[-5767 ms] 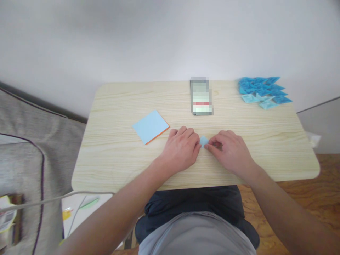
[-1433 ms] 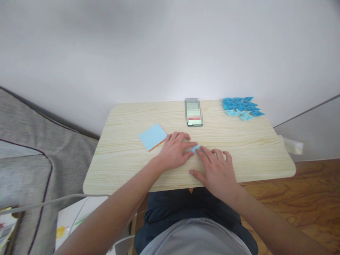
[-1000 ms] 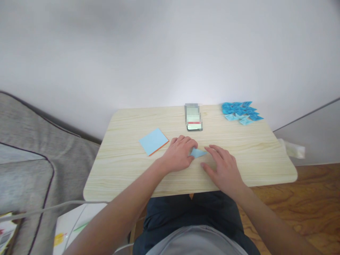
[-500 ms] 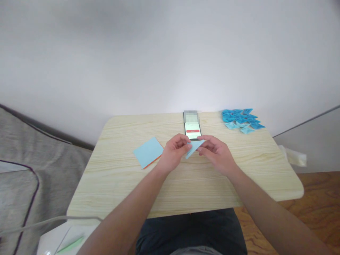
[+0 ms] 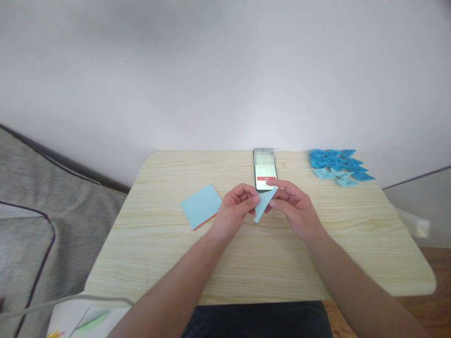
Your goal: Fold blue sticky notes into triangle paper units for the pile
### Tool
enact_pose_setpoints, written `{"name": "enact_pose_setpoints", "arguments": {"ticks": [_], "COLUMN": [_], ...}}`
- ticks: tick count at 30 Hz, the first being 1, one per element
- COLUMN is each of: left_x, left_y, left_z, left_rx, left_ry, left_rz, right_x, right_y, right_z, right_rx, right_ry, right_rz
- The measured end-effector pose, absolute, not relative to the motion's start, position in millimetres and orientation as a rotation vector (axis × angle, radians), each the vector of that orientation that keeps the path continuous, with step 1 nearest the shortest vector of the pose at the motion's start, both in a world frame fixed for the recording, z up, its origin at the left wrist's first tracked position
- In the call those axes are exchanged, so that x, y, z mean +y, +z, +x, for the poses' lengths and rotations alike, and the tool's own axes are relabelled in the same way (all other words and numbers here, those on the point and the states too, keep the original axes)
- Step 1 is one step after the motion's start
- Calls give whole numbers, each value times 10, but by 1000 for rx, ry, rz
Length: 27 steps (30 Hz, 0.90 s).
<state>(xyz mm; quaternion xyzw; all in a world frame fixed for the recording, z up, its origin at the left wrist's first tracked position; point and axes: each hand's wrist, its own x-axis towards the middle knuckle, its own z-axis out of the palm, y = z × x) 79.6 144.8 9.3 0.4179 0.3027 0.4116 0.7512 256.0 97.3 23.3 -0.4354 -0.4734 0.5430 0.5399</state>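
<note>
A light blue sheet of origami paper, folded into a small triangle, is held above the table between my two hands. My left hand pinches its left side between thumb and fingers. On the other side, my right hand has its thumb and curled fingers at the right edge, with the index finger stretched out over the phone. A stack of square paper, light blue on top with an orange edge beneath, lies left of my left hand. The fingers behind the folded paper are partly hidden.
A phone with a lit screen lies behind my hands by the wall. Several folded blue paper pieces sit at the back right of the wooden table. A pale cable crosses at lower left, near grey fabric.
The folded paper has turned steeper, its long edge now facing more toward me. My right index finger has lifted outward. The whole view has shifted slightly.
</note>
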Motion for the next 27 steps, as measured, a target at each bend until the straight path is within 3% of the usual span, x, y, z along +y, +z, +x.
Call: {"name": "enact_pose_setpoints", "arguments": {"ticks": [27], "left_x": [1292], "left_y": [153], "left_z": [841], "left_rx": [583], "left_ry": [909], "left_rz": [989], "right_x": [945], "right_y": [153], "right_z": [2594], "right_rx": [-1101], "right_ry": [1256], "right_rz": [-1123]}}
